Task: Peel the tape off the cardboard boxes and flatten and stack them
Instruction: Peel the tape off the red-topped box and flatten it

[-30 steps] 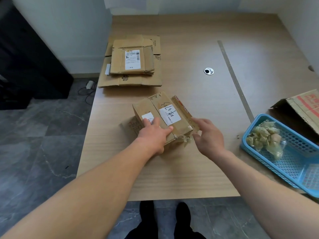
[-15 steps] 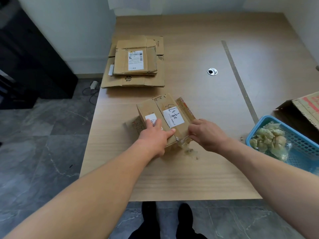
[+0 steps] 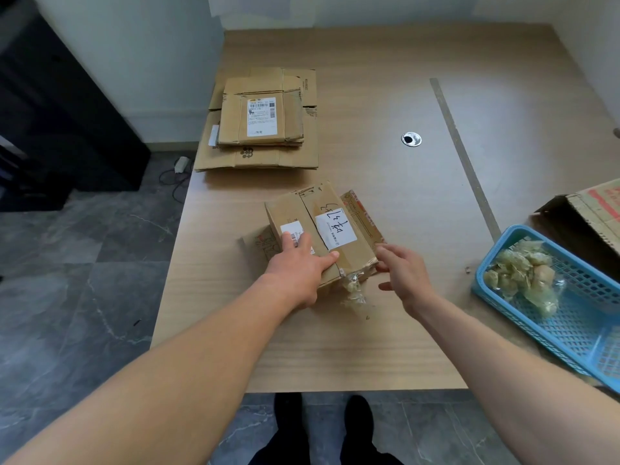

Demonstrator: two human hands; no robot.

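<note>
Clearly the peeling step is in hand: the left hand (image 3: 298, 266) lies flat, fingers spread, on the box (image 3: 322, 229), pinning it to the table (image 3: 369, 347). A crumpled strip of tape (image 3: 352, 288) hangs off the box end just right of that palm. The right hand (image 3: 404, 275) is loose and holds nothing, its tips at the box corner, the tape just beside them. Next, I judge, it must pinch that strip and pull it free

Illegible black handwriting on white label (image 3: 335, 229) of cardboard box (image 3: 288, 209).
</note>
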